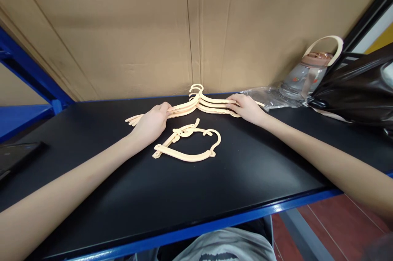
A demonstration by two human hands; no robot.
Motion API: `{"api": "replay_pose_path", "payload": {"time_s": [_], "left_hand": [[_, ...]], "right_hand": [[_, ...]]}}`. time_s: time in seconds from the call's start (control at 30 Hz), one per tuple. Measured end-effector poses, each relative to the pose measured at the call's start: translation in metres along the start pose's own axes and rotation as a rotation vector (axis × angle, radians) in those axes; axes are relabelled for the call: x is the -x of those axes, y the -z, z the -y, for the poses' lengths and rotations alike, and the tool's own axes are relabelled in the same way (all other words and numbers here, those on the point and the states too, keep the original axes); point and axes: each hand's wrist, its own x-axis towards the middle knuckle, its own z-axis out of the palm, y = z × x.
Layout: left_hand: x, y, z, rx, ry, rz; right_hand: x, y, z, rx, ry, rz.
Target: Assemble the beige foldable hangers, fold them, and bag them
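Several cream plastic clothes hangers lie stacked near the back of the black tabletop, their hooks toward the cardboard. My left hand is closed around the left arms of the stack, whose tips stick out beyond it. On the other side my right hand grips the right arms, fingers bent over them. Closer to me lies a separate folding hanger in the same cream colour, its jointed pieces bent into a loop. Neither hand touches that one.
A clear drink bottle with a cream handle stands at the back right, beside crumpled clear plastic. A dark shiny bag takes up the right side. At the left edge lies a dark flat device. Cardboard walls the back.
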Motion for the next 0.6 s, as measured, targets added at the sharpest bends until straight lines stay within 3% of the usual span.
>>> {"api": "replay_pose_path", "payload": {"time_s": [0.17,0.37,0.6], "left_hand": [[0.000,0.003,-0.001,-0.022,0.032,-0.037],[0.001,0.006,-0.004,-0.050,0.049,-0.039],[0.001,0.004,-0.004,-0.035,0.050,-0.027]], "right_hand": [[0.002,0.009,0.011,0.025,0.062,-0.105],[0.008,0.011,0.021,0.022,0.047,0.041],[0.010,0.007,0.021,0.022,0.046,0.081]]}}
